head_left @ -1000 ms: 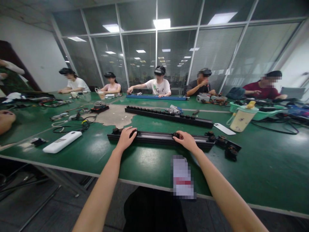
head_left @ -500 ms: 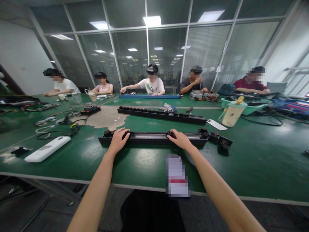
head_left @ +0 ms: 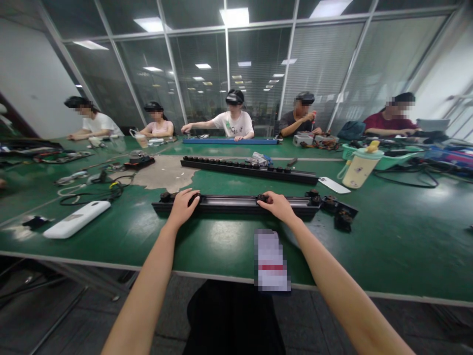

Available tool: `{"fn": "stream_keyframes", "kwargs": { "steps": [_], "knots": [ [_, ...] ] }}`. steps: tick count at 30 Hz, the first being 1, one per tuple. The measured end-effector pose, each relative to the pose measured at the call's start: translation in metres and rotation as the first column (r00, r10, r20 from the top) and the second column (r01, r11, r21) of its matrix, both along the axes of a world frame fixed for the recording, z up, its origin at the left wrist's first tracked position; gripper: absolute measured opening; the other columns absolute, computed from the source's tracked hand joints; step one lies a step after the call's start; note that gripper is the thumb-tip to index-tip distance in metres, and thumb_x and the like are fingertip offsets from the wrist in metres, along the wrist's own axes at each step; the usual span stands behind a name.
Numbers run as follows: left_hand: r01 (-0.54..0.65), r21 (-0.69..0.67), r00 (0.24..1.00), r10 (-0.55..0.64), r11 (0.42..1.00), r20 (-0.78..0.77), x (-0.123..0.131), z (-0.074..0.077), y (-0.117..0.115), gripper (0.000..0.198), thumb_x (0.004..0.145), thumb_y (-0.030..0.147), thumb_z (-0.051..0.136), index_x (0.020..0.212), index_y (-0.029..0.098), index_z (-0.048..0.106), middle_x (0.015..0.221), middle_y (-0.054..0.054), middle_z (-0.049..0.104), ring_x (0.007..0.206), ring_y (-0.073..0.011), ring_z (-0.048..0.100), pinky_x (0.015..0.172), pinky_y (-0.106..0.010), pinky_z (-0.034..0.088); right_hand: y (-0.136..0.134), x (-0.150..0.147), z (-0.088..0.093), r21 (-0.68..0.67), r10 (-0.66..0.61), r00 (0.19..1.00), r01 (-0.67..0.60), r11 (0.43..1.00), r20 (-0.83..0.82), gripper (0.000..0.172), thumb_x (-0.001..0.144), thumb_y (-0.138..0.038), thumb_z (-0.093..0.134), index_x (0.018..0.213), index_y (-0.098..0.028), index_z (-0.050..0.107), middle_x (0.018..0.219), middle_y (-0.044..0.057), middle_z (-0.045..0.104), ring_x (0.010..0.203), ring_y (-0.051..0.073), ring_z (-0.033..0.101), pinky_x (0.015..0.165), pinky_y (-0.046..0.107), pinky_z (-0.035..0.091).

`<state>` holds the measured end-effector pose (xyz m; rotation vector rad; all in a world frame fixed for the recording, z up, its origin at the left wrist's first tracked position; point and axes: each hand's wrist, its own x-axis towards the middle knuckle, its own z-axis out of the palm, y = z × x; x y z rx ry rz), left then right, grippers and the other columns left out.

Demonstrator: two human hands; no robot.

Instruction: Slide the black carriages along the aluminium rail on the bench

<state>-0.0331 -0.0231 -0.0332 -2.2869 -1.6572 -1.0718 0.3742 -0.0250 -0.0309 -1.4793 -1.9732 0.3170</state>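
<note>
In front of me lies a long black rail (head_left: pixel 229 209) with a grey channel along its top. My left hand (head_left: pixel 182 206) rests over its left part, thumb and fingers closed around a small black round part that is mostly hidden. My right hand (head_left: pixel 279 206) pinches another black round part (head_left: pixel 262 198) sitting on the channel, right of the middle. More black parts (head_left: pixel 313 195) stand at the rail's right end, and one or more sit at the left end. Loose black pieces (head_left: pixel 343 219) lie just beyond the right end.
A second black rail (head_left: pixel 247 172) with a row of black parts lies behind. A white phone (head_left: pixel 333 185) and yellow cup (head_left: pixel 357 170) stand right; a white oblong device (head_left: pixel 77 220) and cables (head_left: pixel 92 195) lie left. A pixelated item (head_left: pixel 271 261) is near the front edge. Several people sit opposite.
The camera view has tilted slightly, so the table appears higher. Both hands keep nearly the same places on the rail. Across the table, a person's red-handled tool shows more clearly.
</note>
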Motion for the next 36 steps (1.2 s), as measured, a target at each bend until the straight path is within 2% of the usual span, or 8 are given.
{"fn": "stream_keyframes", "kwargs": {
  "steps": [4, 10, 18, 22, 36],
  "knots": [
    [0.0, -0.005, 1.0, 0.0, 1.0, 0.003, 0.0003, 0.0, -0.0004, 0.048, 0.101, 0.053, 0.042, 0.125, 0.021, 0.069, 0.132, -0.011, 0.071, 0.138, -0.0291, 0.053, 0.12, -0.051, 0.037, -0.0014, -0.0015, 0.0003, -0.015, -0.02, 1.0, 0.02, 1.0, -0.007, 0.03, 0.09, -0.051, 0.067, 0.105, -0.025, 0.071, 0.086, 0.003, 0.074, 0.082, 0.022, 0.067, 0.069, 0.03, 0.042],
    [0.006, -0.006, 1.0, -0.005, 1.0, 0.012, 0.0011, 0.0004, -0.0011, 0.048, 0.1, 0.052, 0.042, 0.125, 0.021, 0.069, 0.131, -0.012, 0.071, 0.137, -0.03, 0.053, 0.121, -0.052, 0.036, -0.006, -0.0044, 0.005, 0.011, -0.031, 0.994, 0.03, 0.999, 0.108, 0.03, 0.094, -0.051, 0.062, 0.109, -0.025, 0.069, 0.092, 0.005, 0.074, 0.083, 0.023, 0.065, 0.068, 0.03, 0.04],
    [0.007, -0.004, 1.0, -0.007, 1.0, 0.017, 0.0012, -0.0004, -0.0009, 0.048, 0.1, 0.053, 0.042, 0.124, 0.022, 0.069, 0.131, -0.011, 0.071, 0.137, -0.0292, 0.053, 0.121, -0.051, 0.036, -0.0009, -0.0026, 0.0028, 0.156, -0.008, 0.964, -0.035, 0.987, 0.266, 0.03, 0.099, -0.047, 0.058, 0.105, -0.021, 0.071, 0.11, 0.014, 0.067, 0.106, 0.029, 0.057, 0.088, 0.039, 0.045],
    [0.006, -0.007, 1.0, -0.006, 1.0, 0.016, 0.0019, 0.0004, -0.001, 0.047, 0.1, 0.052, 0.042, 0.123, 0.022, 0.07, 0.131, -0.01, 0.071, 0.136, -0.029, 0.054, 0.121, -0.052, 0.037, -0.0008, -0.0031, 0.0021, 0.173, -0.015, 0.944, -0.045, 0.984, 0.33, 0.031, 0.1, -0.045, 0.055, 0.107, -0.021, 0.073, 0.116, 0.017, 0.065, 0.113, 0.033, 0.052, 0.091, 0.045, 0.045],
    [0.006, 0.001, 1.0, -0.006, 1.0, 0.023, 0.0012, 0.0002, -0.0017, 0.047, 0.1, 0.052, 0.043, 0.123, 0.022, 0.07, 0.13, -0.01, 0.072, 0.136, -0.0292, 0.054, 0.121, -0.051, 0.037, -0.0004, -0.0019, 0.0001, 0.194, -0.048, 0.946, -0.017, 0.981, 0.321, 0.034, 0.099, -0.049, 0.056, 0.107, -0.022, 0.075, 0.108, 0.015, 0.067, 0.107, 0.033, 0.053, 0.088, 0.043, 0.044]
  ]
}}
